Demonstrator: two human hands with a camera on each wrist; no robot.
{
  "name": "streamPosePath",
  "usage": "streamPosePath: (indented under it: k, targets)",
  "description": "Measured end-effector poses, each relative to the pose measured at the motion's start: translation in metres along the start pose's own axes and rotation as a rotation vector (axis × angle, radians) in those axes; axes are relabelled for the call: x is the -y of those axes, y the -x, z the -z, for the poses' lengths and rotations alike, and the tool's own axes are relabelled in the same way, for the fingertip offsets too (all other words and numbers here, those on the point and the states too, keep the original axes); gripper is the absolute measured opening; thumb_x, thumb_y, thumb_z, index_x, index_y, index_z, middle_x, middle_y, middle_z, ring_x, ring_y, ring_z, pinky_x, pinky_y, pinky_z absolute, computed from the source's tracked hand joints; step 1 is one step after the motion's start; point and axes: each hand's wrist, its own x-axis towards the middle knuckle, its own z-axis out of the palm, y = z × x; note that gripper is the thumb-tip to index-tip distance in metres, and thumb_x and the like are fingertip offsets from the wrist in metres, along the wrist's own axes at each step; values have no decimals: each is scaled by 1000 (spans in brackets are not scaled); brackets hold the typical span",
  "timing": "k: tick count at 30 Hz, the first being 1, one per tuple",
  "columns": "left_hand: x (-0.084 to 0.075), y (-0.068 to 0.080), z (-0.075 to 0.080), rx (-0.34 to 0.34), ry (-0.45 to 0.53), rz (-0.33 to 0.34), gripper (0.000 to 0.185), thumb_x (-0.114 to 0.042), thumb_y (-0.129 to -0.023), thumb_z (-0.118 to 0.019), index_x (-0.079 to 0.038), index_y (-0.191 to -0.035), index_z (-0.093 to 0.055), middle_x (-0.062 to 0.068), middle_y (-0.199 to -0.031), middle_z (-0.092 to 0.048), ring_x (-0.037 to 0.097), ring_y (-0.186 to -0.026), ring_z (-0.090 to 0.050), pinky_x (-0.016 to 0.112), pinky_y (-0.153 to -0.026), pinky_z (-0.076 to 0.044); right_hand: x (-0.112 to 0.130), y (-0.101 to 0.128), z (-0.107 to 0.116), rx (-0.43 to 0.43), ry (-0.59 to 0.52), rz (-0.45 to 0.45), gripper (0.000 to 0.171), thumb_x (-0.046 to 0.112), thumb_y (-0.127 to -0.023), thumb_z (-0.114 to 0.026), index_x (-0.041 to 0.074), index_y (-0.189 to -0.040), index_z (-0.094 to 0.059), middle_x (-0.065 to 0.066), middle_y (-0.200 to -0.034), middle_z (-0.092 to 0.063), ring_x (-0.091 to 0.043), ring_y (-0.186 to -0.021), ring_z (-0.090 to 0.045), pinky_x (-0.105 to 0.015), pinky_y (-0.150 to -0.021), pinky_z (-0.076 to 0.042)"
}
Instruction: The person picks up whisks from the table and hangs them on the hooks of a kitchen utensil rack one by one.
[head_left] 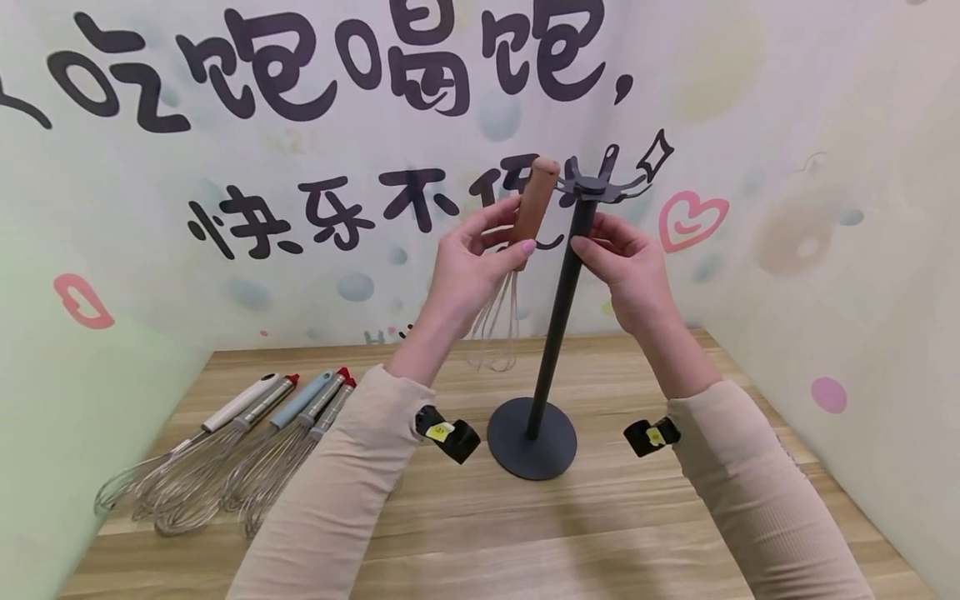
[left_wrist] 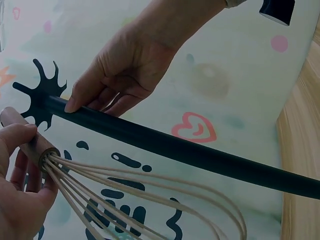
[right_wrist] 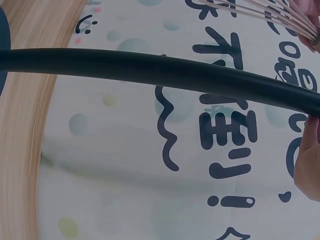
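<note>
My left hand pinches a whisk by its wooden handle between thumb and fingers. The handle end points up beside the hooked top, and the wires hang downward. In the left wrist view, the whisk's wire loops spread below the handle. A black utensil stand rises from a round base to a ring of hooks. My right hand grips its pole just under the hooks, thumb in front. Whether the handle touches a hook cannot be told.
Several whisks with white, light blue and metal handles lie together on the left of the wooden table. Behind the stand is a wall with large dark lettering. Side walls flank the table.
</note>
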Motion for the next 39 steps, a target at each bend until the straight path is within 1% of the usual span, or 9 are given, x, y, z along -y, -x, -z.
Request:
streamPosePath:
  k: [7,13,16,20,26,28,35,39]
  targets:
    - [6,-1,4,74,23,-30,56,4,-85,-66,-11,-138,-52,11,-135,-55,22,-120,-56,36,-100,-50,1,0,1,10,6,-26,20,4,-86,-68,20,-98,-70,7,-89,-69,-11,-90,-62,-15,-83,-54]
    - [10,-1,2,83,-34,-38,50,-4,-85,-69,-13,-132,-57,7,-132,-59,19,-117,-59,33,-96,-53,2,0,3,32,24,-49,20,7,-87,-67,18,-104,-68,6,-92,-67,-12,-94,-61,-16,-87,-54]
    - [11,-1,2,87,-25,-38,49,-4,-85,-69,-13,-132,-58,6,-132,-59,19,-116,-60,33,-94,-54,3,-1,4,32,23,-48,22,7,-87,-67,15,-108,-68,5,-94,-67,-12,-95,-61,-17,-88,-53]
    - [10,-1,3,85,-30,-30,50,-4,-85,-69,-13,-132,-57,6,-133,-60,17,-118,-59,33,-95,-54,4,-2,6,35,2,-52,25,5,-87,-67,11,-111,-68,3,-95,-67,-11,-94,-62,-17,-87,-54]
    - [10,-1,7,88,-61,-24,51,-2,-86,-68,-12,-134,-55,8,-134,-59,17,-121,-57,35,-102,-49,6,-3,10,101,-42,-74,20,3,-88,-65,17,-102,-69,3,-92,-65,-9,-88,-63,-16,-85,-54]
    - [11,-1,8,86,-80,-20,50,-4,-86,-68,-12,-134,-55,8,-133,-59,18,-120,-58,36,-102,-49,7,-3,11,117,-44,-75,20,2,-88,-64,18,-100,-69,3,-92,-65,-9,-87,-63,-16,-85,-54]
    - [14,0,10,82,-130,11,44,-10,-88,-68,-13,-130,-59,9,-129,-61,19,-118,-59,38,-98,-51,10,-3,13,115,-19,-79,20,1,-88,-64,16,-99,-68,2,-92,-65,-10,-88,-63,-16,-82,-55]
    - [13,0,12,80,-143,29,44,-10,-87,-68,-14,-130,-60,8,-128,-62,19,-116,-60,37,-98,-51,11,-3,12,119,-21,-84,19,3,-86,-67,16,-100,-68,2,-92,-65,-10,-89,-62,-17,-83,-55]
